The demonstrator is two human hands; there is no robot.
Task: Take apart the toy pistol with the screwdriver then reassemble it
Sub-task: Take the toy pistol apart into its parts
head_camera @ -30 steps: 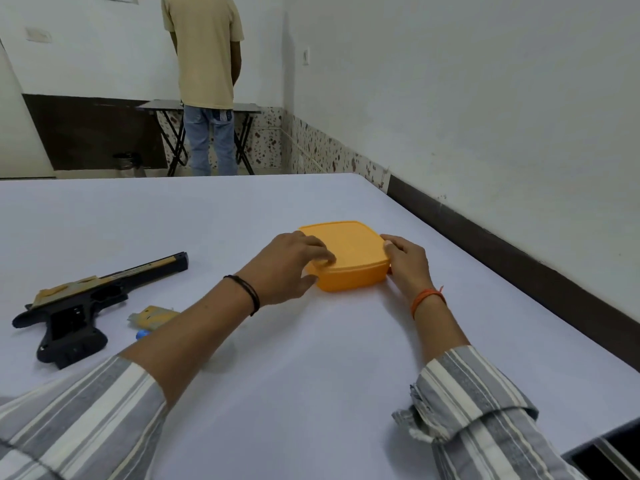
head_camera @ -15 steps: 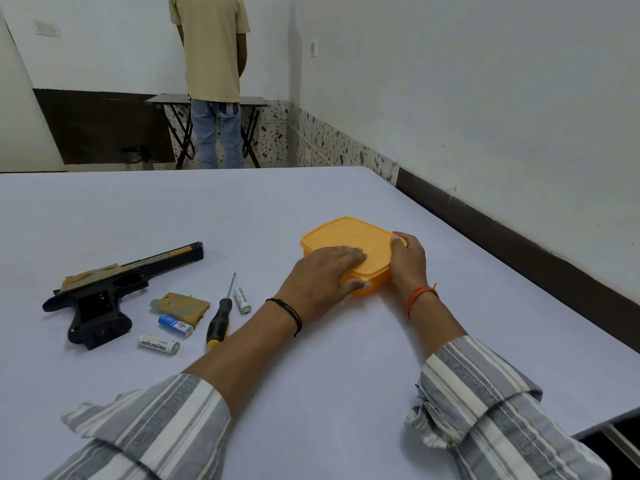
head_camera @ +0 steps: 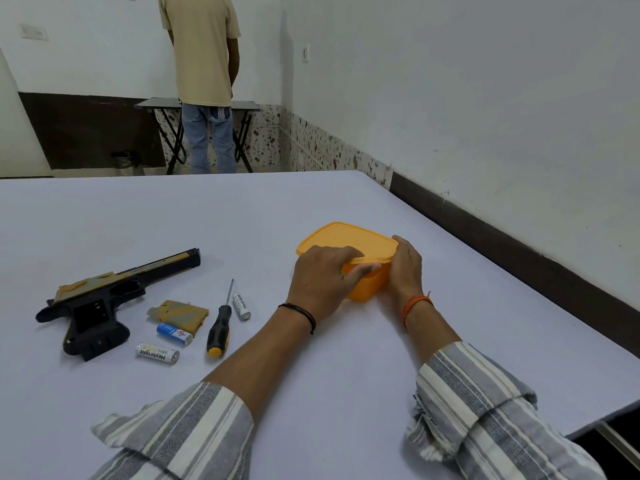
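Two hands are engaged on the orange box (head_camera: pixel 367 284): the left hand (head_camera: pixel 320 275) is now curled over the near lid edge, where a second ago it gripped the side; the right hand (head_camera: pixel 405 268) holds the far side. Lid opening is judged underway. Contents cannot be seen. The toy pistol (head_camera: pixel 104 299), screwdriver (head_camera: pixel 220 329), cover (head_camera: pixel 180 313) and three batteries (head_camera: pixel 157 353) lie apart, leftward.

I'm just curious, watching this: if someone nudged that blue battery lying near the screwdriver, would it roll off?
Probably it would roll: the blue battery is a smooth cylinder lying on its side on the flat table. It likely wouldn't go far, since the tan cover piece sits right beside it.
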